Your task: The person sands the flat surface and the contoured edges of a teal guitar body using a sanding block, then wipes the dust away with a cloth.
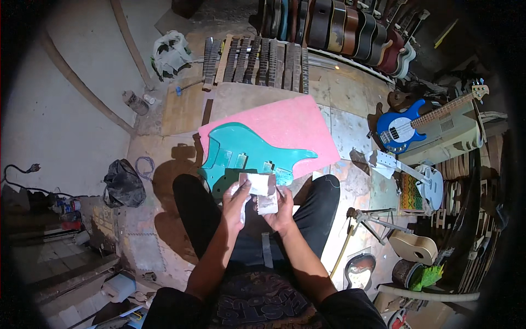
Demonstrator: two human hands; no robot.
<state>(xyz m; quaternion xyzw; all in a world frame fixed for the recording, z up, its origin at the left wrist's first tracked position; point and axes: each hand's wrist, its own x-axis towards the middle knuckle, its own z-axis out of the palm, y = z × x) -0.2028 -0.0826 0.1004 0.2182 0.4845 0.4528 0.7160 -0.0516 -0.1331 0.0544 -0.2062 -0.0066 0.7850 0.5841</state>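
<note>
Both my hands hold a folded piece of sandpaper (256,182), white with grey-brown patches, above my lap. My left hand (234,204) pinches its left side, thumb on top, and a white flap hangs beneath the palm. My right hand (281,211) grips its lower right part, fingers curled behind it. Just beyond the hands lies a turquoise electric guitar body (246,143) with several routed cavities, flat on a pink sheet (307,123). The paper and my hands hide part of the body's near edge, and a shadow falls there.
Several fretted necks (252,60) lie in a row at the back, before a rack of guitar bodies (337,27). At right are a blue bass guitar (397,126), a light-blue guitar (430,186) and a metal stand (364,219). A black plastic bag (125,183) sits at left.
</note>
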